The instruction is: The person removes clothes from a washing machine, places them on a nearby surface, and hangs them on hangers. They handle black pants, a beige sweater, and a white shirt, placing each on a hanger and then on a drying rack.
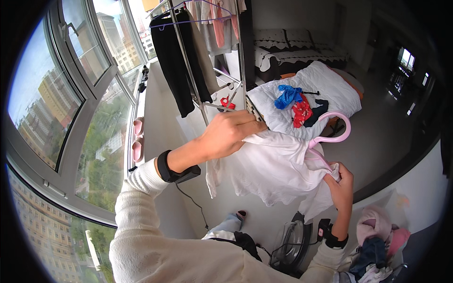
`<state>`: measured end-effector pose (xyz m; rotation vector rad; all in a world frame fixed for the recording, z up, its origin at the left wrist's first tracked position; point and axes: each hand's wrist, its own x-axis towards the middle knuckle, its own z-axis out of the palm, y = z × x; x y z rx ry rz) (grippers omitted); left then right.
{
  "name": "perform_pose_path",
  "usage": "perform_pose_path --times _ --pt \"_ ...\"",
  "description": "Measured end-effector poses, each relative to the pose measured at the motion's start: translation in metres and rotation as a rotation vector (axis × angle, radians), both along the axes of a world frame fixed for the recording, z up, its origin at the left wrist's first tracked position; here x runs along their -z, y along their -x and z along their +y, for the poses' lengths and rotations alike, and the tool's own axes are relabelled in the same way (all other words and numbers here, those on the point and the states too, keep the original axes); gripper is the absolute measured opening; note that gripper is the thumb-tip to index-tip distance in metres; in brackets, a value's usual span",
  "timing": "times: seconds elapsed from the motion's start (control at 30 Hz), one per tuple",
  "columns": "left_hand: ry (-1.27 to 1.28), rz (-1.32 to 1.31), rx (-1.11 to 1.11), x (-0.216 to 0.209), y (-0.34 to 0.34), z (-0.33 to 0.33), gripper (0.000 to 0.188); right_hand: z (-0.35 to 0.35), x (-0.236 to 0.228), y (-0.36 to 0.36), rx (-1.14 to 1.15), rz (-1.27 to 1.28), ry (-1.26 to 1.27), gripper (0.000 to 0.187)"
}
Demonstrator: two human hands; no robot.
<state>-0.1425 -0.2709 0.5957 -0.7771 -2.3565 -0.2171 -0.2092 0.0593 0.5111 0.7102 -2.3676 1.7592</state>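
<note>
A white shirt (271,167) hangs in front of me, stretched between my two hands. My left hand (231,133) is closed on its upper left edge, fingers pinched over the cloth. Lower down on the other side, my right hand (340,186) grips bunched cloth of the same shirt. A pink clothes hanger (347,126) pokes out at the neckline with its large curved hook pointing up and right. One arm of the hanger runs down toward my right hand; the rest is hidden inside the shirt. Whether my right fingers also touch the hanger, I cannot tell.
A metal drying rack (188,70) with black trousers (170,61) stands ahead. Behind the shirt, a white quilt (316,78) carries blue, red and dark small garments. An open round washer door (289,243) is below; piled laundry (375,240) lies at lower right. Windows (71,99) line the left.
</note>
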Motion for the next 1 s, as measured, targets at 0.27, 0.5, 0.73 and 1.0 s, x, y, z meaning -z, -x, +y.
perform_pose_path --times 0.27,0.5,0.73,1.0 --pt "-0.297 -0.471 0.128 -0.022 0.012 -0.095 0.019 -0.019 -0.016 -0.020 -0.074 -0.061 -0.030 0.031" --pt "-0.444 -0.757 0.283 -0.007 0.060 -0.197 0.029 -0.055 -0.036 -0.013 0.080 0.167 -0.127 0.030" --pt "-0.734 -0.658 0.123 0.005 0.088 -0.204 0.042 -0.121 -0.041 -0.008 0.142 0.209 -0.136 0.037" --pt "-0.515 -0.103 0.092 0.066 0.097 -0.141 0.021 -0.100 -0.055 -0.008 -0.073 -0.114 -0.049 0.051"
